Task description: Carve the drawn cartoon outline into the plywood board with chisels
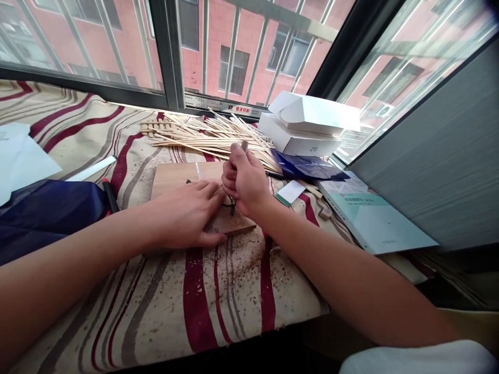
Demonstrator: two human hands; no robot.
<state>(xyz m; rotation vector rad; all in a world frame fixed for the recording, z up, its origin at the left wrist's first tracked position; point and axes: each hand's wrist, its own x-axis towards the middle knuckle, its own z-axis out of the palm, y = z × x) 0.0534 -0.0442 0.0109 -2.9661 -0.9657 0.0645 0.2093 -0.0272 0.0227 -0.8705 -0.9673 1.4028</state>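
My left hand [187, 214] lies flat with its fingers spread, pressing down on a thin wooden board [175, 176]. My right hand [245, 182] is closed around a small carving tool [233, 206], with its butt end [244, 147] showing above my fist and its narrow metal tip pointing down. The tip reaches a dark-marked wooden piece [234, 223] lying between my hands. Both hands hide much of the wood, so the carved surface is hard to make out.
Thin bamboo sticks [214, 139] lie heaped behind the board, beside a small stick lattice [158, 127]. White cardboard boxes [302, 130], a pale green book [370, 213] and dark blue plastic [47, 213] surround the work on a striped, shaving-strewn cloth [195, 306].
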